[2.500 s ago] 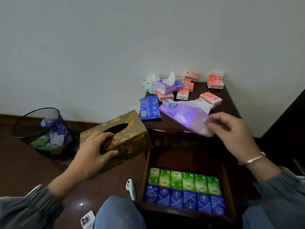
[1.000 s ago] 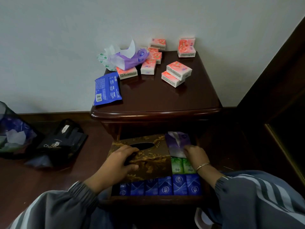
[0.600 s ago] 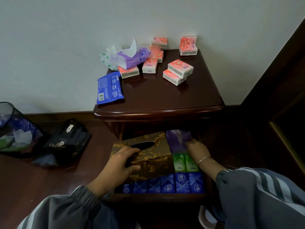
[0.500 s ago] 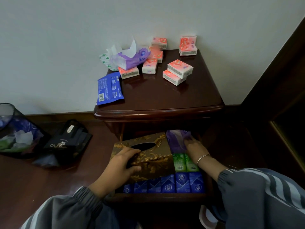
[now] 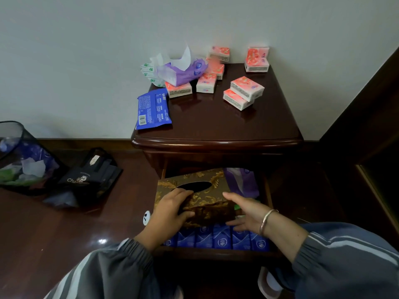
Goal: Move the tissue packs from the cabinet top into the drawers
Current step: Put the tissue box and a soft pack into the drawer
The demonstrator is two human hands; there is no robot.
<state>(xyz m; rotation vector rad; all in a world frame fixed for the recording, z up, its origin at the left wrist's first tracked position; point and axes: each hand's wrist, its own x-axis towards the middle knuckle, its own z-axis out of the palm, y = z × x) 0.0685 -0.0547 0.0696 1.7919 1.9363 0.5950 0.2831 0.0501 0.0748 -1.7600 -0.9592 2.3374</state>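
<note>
A person's left hand point(image 5: 170, 209) clamps the near left corner of a gold-patterned brown tissue box point(image 5: 216, 190), fingers curled over its top by the oval slot, thumb on the front face. The right hand point(image 5: 246, 212), fingers straight and spread, appears to press the box's right end, though contact is hard to judge. The box sits in the open wooden drawer point(image 5: 216, 253) above a row of blue tissue packs point(image 5: 222, 239), beside a purple soft tissue pack point(image 5: 241, 182). On the dark wooden cabinet top point(image 5: 226, 126) lie pink-and-white tissue packs point(image 5: 247, 88), a flat blue pack point(image 5: 153, 108) and an opened purple pack point(image 5: 183, 72).
</note>
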